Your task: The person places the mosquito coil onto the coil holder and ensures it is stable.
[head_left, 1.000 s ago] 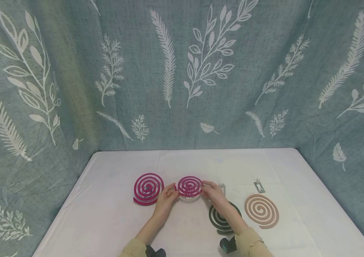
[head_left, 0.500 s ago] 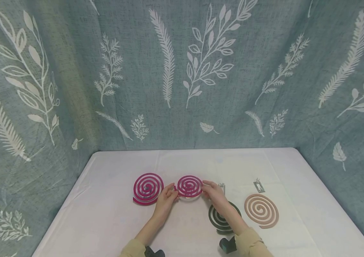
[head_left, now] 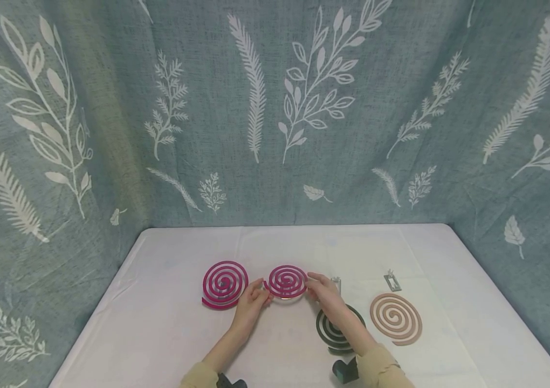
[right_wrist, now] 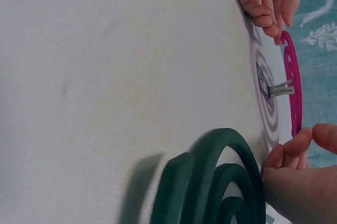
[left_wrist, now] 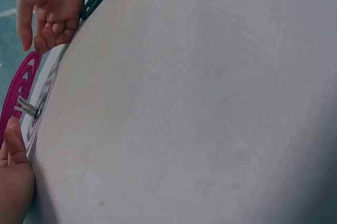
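Both hands hold a magenta mosquito coil (head_left: 287,281) level, a little above the table. My left hand (head_left: 249,303) pinches its left edge, while my right hand (head_left: 325,295) pinches the right edge. Beneath the coil's middle stands a small metal coil stand (right_wrist: 281,89), its upright prongs reaching the coil; the left wrist view shows this stand (left_wrist: 26,107) too. The coil's shadow falls on the tabletop around the stand. Left of my left hand sits a second magenta coil (head_left: 225,282). A dark green coil (head_left: 321,328) is partly hidden under my right forearm.
A tan coil (head_left: 393,317) lies at the right, with a flat metal stand (head_left: 392,281) behind it. Another metal stand (head_left: 336,283) shows partly behind my right hand. All rest on a white-covered table (head_left: 149,302), with a leaf-patterned curtain (head_left: 275,194) behind.
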Tool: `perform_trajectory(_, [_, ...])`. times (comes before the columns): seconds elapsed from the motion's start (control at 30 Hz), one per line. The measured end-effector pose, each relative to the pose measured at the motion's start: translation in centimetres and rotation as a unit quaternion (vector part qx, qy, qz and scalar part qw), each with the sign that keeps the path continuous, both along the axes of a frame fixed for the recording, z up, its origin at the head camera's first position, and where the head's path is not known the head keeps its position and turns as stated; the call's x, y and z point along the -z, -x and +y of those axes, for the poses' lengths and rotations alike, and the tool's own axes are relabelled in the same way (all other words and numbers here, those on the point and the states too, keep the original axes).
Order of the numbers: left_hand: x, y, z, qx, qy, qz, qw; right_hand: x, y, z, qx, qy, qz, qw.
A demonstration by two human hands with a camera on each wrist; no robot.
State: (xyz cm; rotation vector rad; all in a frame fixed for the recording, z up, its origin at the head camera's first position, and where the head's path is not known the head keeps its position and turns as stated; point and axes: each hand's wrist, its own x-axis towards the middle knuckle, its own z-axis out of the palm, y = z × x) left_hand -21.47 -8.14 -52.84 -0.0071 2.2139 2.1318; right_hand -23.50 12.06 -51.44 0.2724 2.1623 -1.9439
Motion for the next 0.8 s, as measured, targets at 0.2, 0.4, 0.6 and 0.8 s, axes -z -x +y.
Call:
perform_trajectory(0.2, [-0.2,-0.2,-0.3,0.005,-0.006,-0.008,0.9999,-0.1,0.1,0.1,-0.003,0.019,0.001,0.9998])
perform_trajectory(0.4, [-0.2,-0.7,-0.5,0.006,-0.008,-0.007,0.9999,-0.4,0.1,0.5,-0.014,0.04,0.002,0.9991])
perform_trajectory(0.6, [-0.2,-1.8,0.0,-0.027,0.009,-0.016,0.9995,-0.8,-0.3,1.5,-0.026,0.049,0.0,0.9985])
perform_trajectory(0.8, [-1.0,-2.4,0.7,0.013,0.012,0.002,0.9998,-1.6,-1.2,3.6,-0.056,0.015,0.013,0.9982])
